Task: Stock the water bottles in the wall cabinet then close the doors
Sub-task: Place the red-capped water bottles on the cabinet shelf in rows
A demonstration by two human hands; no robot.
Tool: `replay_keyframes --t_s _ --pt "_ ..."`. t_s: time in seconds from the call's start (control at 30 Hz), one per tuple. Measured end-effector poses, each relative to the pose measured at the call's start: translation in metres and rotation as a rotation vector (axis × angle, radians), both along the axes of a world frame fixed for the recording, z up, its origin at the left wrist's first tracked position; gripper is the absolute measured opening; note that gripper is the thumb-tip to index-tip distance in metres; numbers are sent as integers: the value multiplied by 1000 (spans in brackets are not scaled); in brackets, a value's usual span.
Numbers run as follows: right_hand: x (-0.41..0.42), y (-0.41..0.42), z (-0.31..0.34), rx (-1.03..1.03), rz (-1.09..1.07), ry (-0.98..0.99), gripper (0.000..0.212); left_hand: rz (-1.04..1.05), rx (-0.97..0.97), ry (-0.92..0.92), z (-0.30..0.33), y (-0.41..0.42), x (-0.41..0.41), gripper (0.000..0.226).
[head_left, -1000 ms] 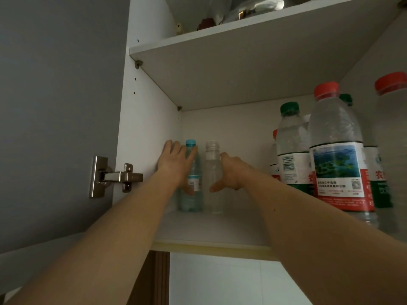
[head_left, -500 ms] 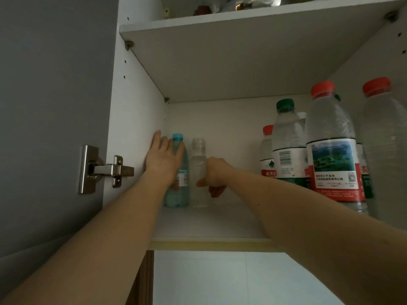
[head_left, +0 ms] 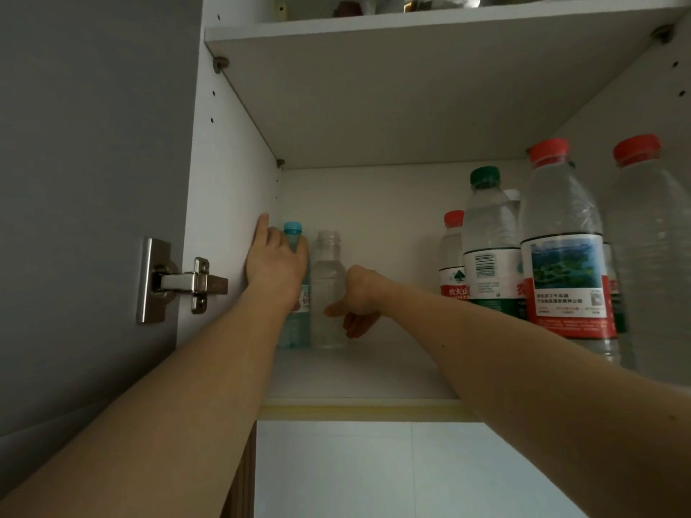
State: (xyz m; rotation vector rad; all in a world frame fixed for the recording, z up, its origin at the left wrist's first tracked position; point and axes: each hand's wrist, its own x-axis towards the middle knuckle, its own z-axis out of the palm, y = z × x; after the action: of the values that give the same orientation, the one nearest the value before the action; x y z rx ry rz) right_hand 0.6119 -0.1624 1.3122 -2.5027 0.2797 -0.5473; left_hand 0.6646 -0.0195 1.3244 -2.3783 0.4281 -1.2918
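Note:
At the back left of the wall cabinet's lower shelf (head_left: 359, 372) stand two small bottles side by side. My left hand (head_left: 275, 263) holds the blue-capped bottle (head_left: 295, 330) near its neck, with the forefinger along the cabinet's side wall. Right of it is a clear bottle (head_left: 328, 278). My right hand (head_left: 357, 297) hangs beside that bottle with loosely curled fingers, and its thumb tip touches the bottle's front.
Several larger bottles crowd the shelf's right side: a red-capped one (head_left: 564, 256) in front, a green-capped one (head_left: 486, 233), a small red-capped one (head_left: 452, 252) and another red-capped one (head_left: 650, 256). The grey left door (head_left: 74, 181) stands open on its hinge (head_left: 179, 282). An upper shelf (head_left: 411, 28) holds other items.
My right hand has come off the clear bottle and drooped at the wrist, with only the thumb left on it. The left hand stays on the blue-capped bottle. My view shifted slightly.

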Motion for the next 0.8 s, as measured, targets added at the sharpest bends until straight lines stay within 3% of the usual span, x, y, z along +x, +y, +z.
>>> replay_keyframes --t_s 0.23,0.4,0.6,0.8 --pt "-61 14 14 -214 -51 -116 38 -321 -233 41 0 4 -9 79" --pt "-117 23 22 -421 8 -266 31 -630 -487 221 10 -5 -36 73" --pt "-182 26 38 -423 74 -445 22 -910 -627 318 29 -10 -73 67" --pt "-241 9 40 -552 -73 -781 16 -1271 -728 504 30 -16 -119 58"
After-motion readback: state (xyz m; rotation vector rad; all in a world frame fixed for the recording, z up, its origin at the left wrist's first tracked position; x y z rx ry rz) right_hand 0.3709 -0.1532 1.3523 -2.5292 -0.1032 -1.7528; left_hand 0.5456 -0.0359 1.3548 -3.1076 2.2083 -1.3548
